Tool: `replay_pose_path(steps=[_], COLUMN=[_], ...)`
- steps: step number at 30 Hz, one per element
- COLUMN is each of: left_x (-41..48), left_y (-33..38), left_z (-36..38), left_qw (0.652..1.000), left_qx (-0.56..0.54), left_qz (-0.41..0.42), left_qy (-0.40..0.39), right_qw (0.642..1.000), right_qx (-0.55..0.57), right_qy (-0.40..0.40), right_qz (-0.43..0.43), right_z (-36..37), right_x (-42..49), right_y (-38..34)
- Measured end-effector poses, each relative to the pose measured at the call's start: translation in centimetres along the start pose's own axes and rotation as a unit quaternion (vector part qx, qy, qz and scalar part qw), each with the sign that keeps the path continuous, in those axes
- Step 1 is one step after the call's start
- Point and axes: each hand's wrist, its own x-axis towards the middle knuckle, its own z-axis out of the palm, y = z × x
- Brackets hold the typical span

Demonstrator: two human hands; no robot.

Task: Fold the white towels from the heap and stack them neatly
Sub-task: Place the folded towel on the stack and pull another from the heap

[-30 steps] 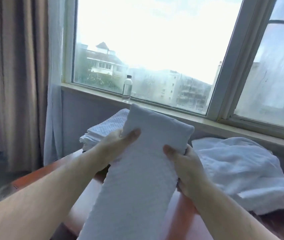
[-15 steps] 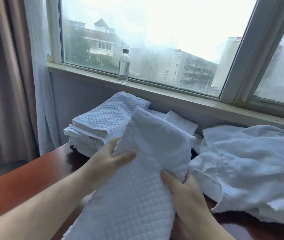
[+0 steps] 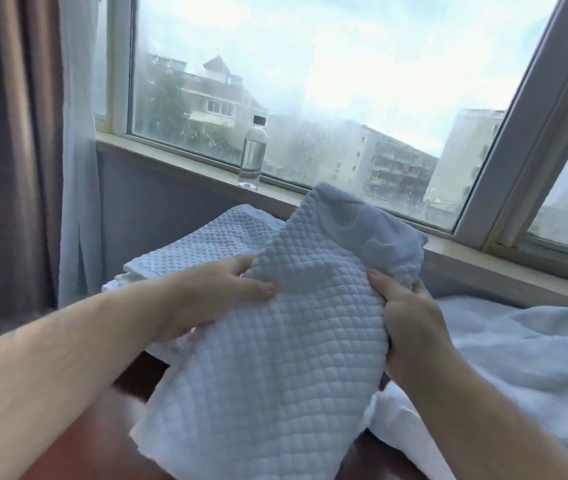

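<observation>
A white waffle-textured towel (image 3: 275, 358), folded into a long strip, is held up in front of me above the table. My left hand (image 3: 216, 296) grips its left edge near the top, thumb laid across the front. My right hand (image 3: 410, 317) pinches the right edge at the same height. The towel's top end flops over toward the window. Behind my left hand sits the stack of folded white towels (image 3: 199, 244). The loose heap of white towels (image 3: 518, 368) lies at the right, partly hidden by my right forearm.
A reddish-brown wooden table (image 3: 102, 441) shows below the towel. On the windowsill (image 3: 178, 164) stands a clear plastic bottle (image 3: 253, 150). A brown curtain (image 3: 9, 161) and a sheer white one hang at the left. The wall below the sill is close behind the stack.
The held towel has shifted left and closer to the folded stack, and its top end has flopped forward. Both hands keep their grip. The view has swung between frames.
</observation>
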Motion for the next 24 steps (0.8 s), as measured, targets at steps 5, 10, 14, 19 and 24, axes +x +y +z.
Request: replay_pose_path(steps=[5,10,14,19,24], left_x=[6.8,9.0,8.1,8.3,9.7], left_y=[3.9,-2.1,-4.6,-2.9,-2.0], left_z=[-2.3,0.0,-0.3,-1.1,-1.0], left_qw=[0.989,0.855,0.844,0.86,0.839], left_qx=[0.131,0.504,0.521,0.482,0.505], left_qz=[0.018,-0.079,-0.038,-0.034,-0.122], left_qy=[0.071,0.096,0.123,0.161,0.161], right_qw=[0.999,0.959,0.961,0.996,0.988], right_qx=[-0.02,-0.25,-0.272,-0.076,-0.06], right_qy=[0.029,0.049,0.039,-0.002,-0.026], right_qz=[0.016,0.124,0.03,0.043,0.141], right_z=[2.6,1.0,0.6,2.6,1.8], right_x=[8.3,12.1,14.0,14.6,10.6], right_y=[-1.6,4.4,6.3,5.4,4.4])
